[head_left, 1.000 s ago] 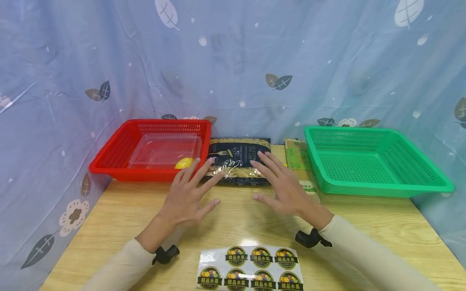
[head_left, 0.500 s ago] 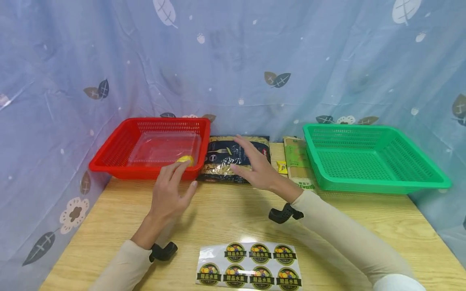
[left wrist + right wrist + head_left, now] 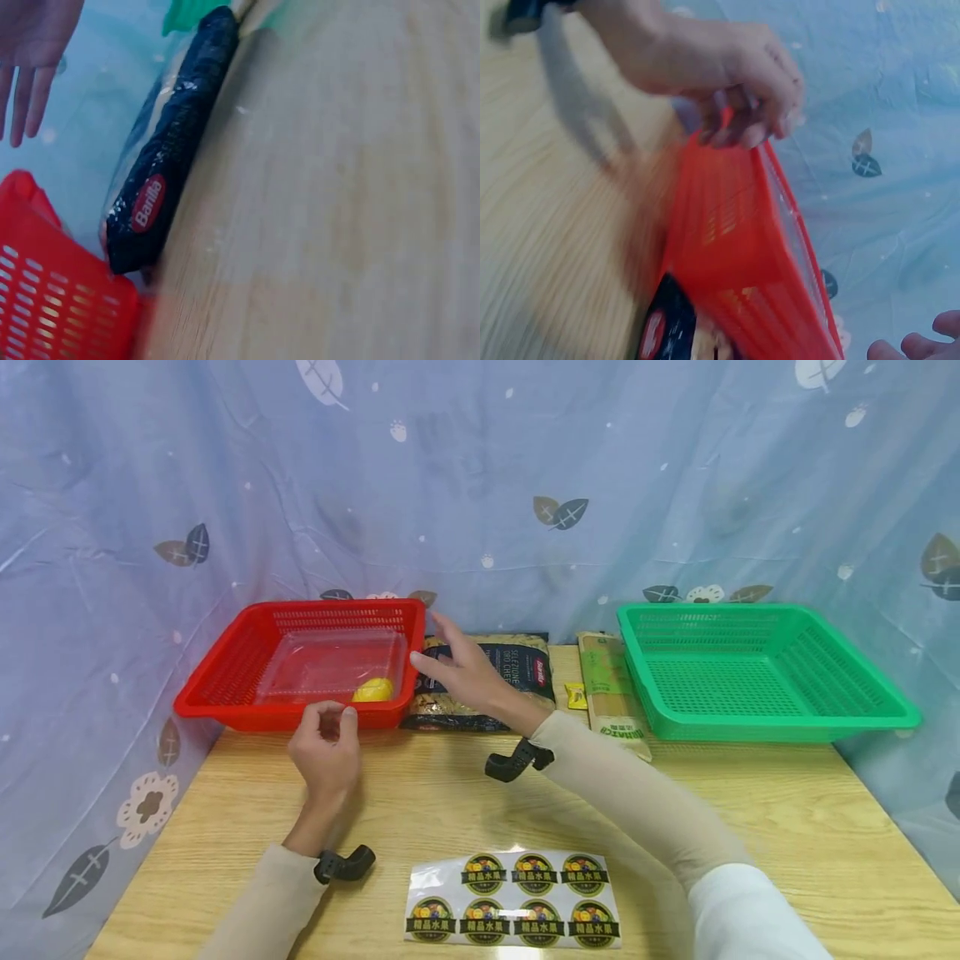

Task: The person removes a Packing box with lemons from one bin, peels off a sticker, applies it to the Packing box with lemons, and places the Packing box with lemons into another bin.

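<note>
A red plastic basket (image 3: 247, 720) at the left holds a clear plastic container (image 3: 330, 660) and a rounded yellow thing (image 3: 373, 690). My left hand (image 3: 326, 756) is at its front rim, with fingers curled over the edge and thumb on the near side. In the right wrist view the fingertips of that left hand (image 3: 727, 90) hook at the rim. My right hand (image 3: 461, 668) is beside the basket's right rim, fingers extended, thumb tip right at the edge. Below it lies a dark Barilla pasta bag (image 3: 528, 668), partly hidden by the hand and wrist.
A green basket (image 3: 757, 722) stands at the right. Between the pasta bag and it lie a small yellow packet (image 3: 576, 696) and a long green-and-tan package (image 3: 607, 672). A sheet of round stickers (image 3: 442, 881) is at the front of the wooden table (image 3: 420, 810). A blue curtain (image 3: 480, 485) hangs behind.
My left hand has moved left to the red basket's front rim, and its fingers have curled. My right hand has travelled left across the pasta bag to the basket's right rim.
</note>
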### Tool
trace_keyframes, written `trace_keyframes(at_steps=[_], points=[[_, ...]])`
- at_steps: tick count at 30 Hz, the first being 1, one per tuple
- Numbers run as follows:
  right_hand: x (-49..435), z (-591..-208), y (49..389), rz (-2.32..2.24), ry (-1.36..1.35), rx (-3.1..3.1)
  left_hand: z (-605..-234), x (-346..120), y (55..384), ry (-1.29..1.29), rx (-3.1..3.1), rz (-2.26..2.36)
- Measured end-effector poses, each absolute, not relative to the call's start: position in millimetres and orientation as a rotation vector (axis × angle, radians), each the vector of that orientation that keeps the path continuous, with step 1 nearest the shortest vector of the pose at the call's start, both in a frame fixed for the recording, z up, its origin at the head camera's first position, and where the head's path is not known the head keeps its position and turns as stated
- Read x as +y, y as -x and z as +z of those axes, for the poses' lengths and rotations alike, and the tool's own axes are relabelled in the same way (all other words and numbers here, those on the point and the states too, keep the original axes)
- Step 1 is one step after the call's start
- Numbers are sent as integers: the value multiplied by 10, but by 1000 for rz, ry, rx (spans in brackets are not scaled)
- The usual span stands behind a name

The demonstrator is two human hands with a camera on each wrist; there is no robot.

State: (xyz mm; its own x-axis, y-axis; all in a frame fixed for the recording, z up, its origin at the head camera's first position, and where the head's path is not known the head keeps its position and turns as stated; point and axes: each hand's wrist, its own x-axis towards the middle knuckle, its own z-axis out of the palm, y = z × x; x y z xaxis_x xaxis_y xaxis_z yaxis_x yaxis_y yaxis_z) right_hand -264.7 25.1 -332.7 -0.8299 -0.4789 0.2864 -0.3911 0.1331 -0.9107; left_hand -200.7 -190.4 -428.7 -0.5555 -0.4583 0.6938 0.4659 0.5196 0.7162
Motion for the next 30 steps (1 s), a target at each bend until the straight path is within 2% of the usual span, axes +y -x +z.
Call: trace_keyframes(at_steps=[4,11,17,30], points=[[3,-3298,2742,-1863,827,2269,-4242,-1911,2036,-205,-1679,-1286],[-311,-3289,2875,-1940,709,2148,-4100,-1937,2039,-323,-1465,-1332],[-505,-3297,2921,-1870,512,2203,-4249,-2024,2211,-487,-1368,-1412],[-972,-3330,3054,-1661,237,2516,-4383,-2065,2328,-510,-1300,-1523]])
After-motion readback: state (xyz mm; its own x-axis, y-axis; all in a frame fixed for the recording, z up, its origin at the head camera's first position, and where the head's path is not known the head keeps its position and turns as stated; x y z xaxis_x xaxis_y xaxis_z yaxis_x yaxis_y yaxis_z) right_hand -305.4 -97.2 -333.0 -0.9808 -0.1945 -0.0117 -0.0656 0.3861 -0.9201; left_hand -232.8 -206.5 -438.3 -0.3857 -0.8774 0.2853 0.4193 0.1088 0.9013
